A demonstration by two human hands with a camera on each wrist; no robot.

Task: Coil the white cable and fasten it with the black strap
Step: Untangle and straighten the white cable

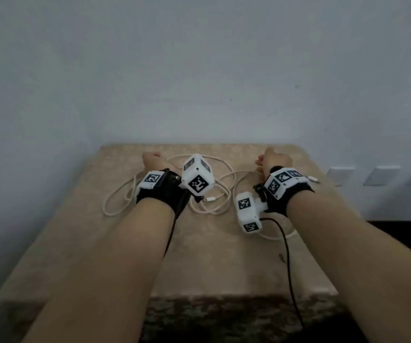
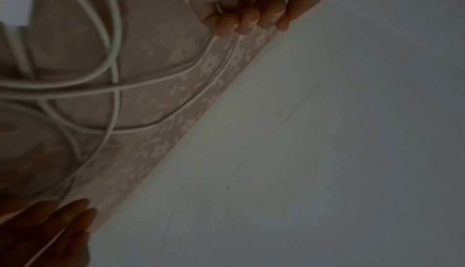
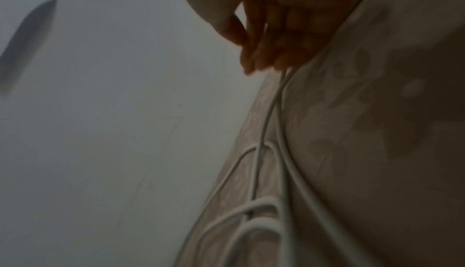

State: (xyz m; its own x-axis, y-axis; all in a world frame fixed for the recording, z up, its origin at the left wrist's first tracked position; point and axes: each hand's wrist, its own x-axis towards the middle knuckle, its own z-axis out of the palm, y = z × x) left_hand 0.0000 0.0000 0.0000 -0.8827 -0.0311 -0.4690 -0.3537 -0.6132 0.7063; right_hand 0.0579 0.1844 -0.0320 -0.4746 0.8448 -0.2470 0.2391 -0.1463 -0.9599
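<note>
The white cable (image 1: 111,214) sprawls in loose loops over the far half of a table (image 1: 211,263) under a beige patterned cloth. My left hand (image 1: 151,158) is at the back left; in the left wrist view its curled fingers (image 2: 241,18) grip strands of the cable (image 2: 115,52). My right hand (image 1: 273,158) is at the back right, and its fingertips (image 3: 264,56) pinch a strand of the cable (image 3: 261,132) that runs back toward the loops. One white plug (image 1: 313,179) lies right of the right wrist, another (image 1: 210,199) between the wrists. No black strap shows plainly.
A pale wall stands directly behind the table's far edge. White wall plates (image 1: 382,174) sit low on the right. A thin black wire (image 1: 288,256) trails from the right wrist camera across the near table and over its front edge.
</note>
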